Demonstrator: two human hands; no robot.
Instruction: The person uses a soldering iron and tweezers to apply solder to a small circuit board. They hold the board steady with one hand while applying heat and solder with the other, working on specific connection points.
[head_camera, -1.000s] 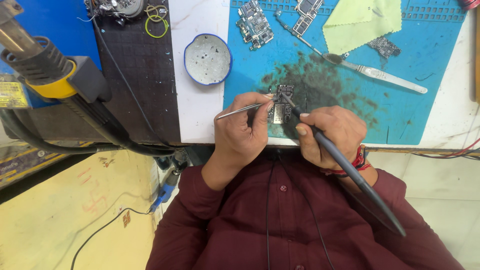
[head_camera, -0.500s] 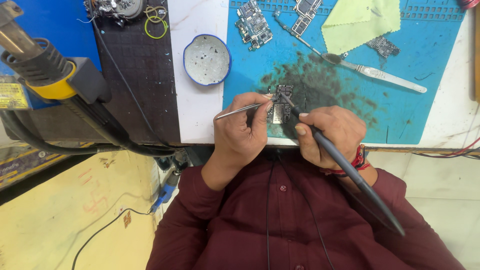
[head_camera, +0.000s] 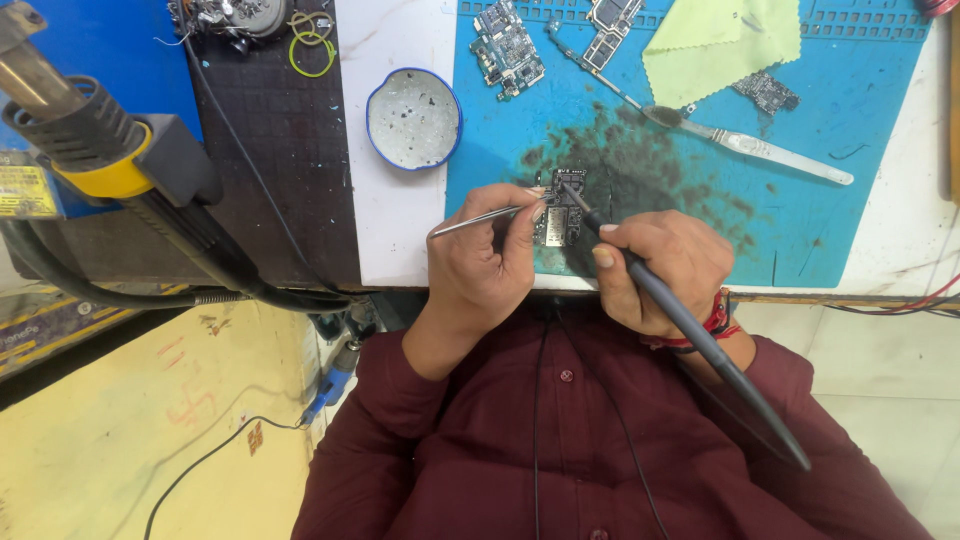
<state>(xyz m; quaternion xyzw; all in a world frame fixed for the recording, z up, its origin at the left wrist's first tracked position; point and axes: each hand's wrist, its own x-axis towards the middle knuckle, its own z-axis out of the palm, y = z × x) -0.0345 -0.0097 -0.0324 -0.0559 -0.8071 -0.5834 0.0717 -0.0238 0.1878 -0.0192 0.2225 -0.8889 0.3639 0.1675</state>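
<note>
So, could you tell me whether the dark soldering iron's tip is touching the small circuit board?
Touching: the head view shows the soldering iron tip resting on the circuit board.

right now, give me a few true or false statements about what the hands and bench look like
1. The left hand holds thin metal tweezers. True.
2. The right hand holds a yellow cloth. False: it holds a dark soldering iron; the cloth lies apart on the blue mat.
3. Both tool tips meet at a small circuit board. True.
4. The round dish sits on the blue mat. False: it sits on the white surface beside it.
</note>
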